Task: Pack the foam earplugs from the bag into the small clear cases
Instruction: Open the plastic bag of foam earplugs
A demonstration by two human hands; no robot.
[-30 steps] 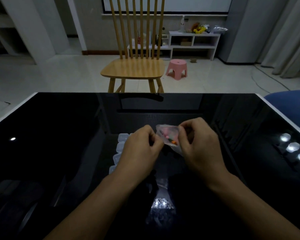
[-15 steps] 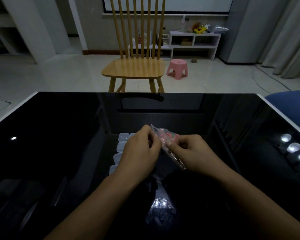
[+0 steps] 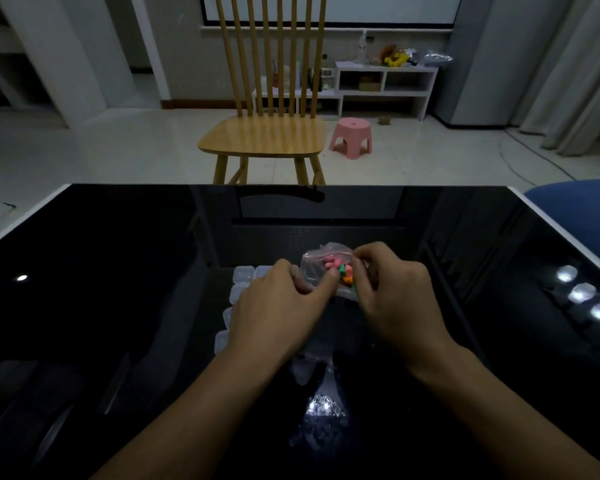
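Observation:
A small clear plastic bag (image 3: 314,268) hangs between both hands above the glossy black table (image 3: 118,289). Pink, green and orange foam earplugs (image 3: 342,271) show through it. My left hand (image 3: 278,313) pinches the bag's left side with thumb and fingers. My right hand (image 3: 392,299) pinches its upper right edge. Several small clear cases (image 3: 239,282) lie in a column on the table, partly hidden under my left hand. Whether the cases hold anything cannot be seen.
A wooden chair (image 3: 267,133) stands past the table's far edge, with a pink stool (image 3: 351,137) beside it. A blue cushion (image 3: 582,209) sits off the table's right edge. Ceiling-light reflections (image 3: 582,292) glare on the right of the table.
My right hand has shifted from the bag's middle up to its top right edge, and the bag has turned so the earplugs face me. My left hand keeps its grip.

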